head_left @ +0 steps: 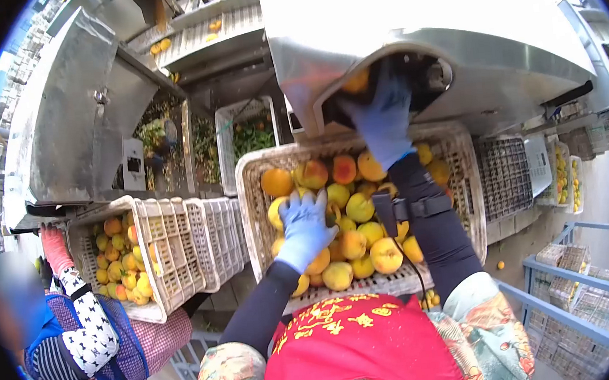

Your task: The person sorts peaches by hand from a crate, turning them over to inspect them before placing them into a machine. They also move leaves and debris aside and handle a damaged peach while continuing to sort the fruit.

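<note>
In front of me stands a white plastic crate point(250, 195) filled with yellow-orange peaches point(354, 244). My left hand point(304, 226), in a blue glove, lies palm down on the peaches at the crate's left side, its fingers spread. My right hand point(383, 116), gloved in blue too, reaches over the crate's far edge into the dark opening of a metal machine point(512, 60). Its fingers are blurred and partly in shadow there. A single peach point(357, 81) shows inside the opening, left of those fingers. A strapped device sits on my right wrist.
To the left, a person in a red glove point(55, 248) stands by another peach crate point(168, 254). Behind my crate is a smaller crate with green leaves point(255, 136). A dark crate point(505, 178) stands to the right, with blue railings point(573, 318) at the lower right.
</note>
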The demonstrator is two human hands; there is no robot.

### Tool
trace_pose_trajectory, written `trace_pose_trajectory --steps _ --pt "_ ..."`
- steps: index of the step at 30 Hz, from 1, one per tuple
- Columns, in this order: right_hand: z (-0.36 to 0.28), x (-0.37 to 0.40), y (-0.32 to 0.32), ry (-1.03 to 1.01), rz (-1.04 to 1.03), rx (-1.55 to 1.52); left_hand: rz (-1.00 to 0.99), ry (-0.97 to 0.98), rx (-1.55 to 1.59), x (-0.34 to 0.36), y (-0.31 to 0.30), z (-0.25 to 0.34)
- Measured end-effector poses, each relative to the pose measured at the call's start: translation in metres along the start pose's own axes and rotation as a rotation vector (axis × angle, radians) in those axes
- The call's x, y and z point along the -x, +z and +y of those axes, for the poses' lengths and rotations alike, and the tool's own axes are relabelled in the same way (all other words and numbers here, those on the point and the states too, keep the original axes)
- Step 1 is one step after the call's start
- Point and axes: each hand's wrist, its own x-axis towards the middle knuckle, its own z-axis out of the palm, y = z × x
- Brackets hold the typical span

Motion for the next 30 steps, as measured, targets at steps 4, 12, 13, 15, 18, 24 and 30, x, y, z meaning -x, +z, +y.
trace_pose_trajectory --steps 4,12,13,15,18,24,30 --pt "0.0 -0.003 -0.055 -0.074 0.026 -0.109 -0.03 0.209 -0.316 -0.015 0.034 -0.006" --pt "0.015 0.151 -0.054 -0.25 -1.287 0.11 -0.01 -0.026 0.152 -0.017 -0.005 -0.006" --pt "0.017 0.154 -0.043 -0.261 -1.33 0.241 0.121 -0.101 0.382 -0.015 -0.007 -0.01" --pt "0.012 0.143 -0.037 -0.226 -1.402 0.272 0.171 -0.177 1.054 -0.011 -0.01 -0.017" --pt "0.016 0.128 -0.052 -0.062 -1.312 0.066 0.003 -0.195 2.042 -0.003 -0.002 -0.027" --pt "-0.03 0.086 -0.118 0.162 -0.955 -0.177 -0.372 -0.003 2.564 0.007 0.002 0.006" --pt "-0.032 0.063 -0.146 0.122 -0.742 -0.587 -0.416 0.3 2.868 0.004 -0.033 0.029"
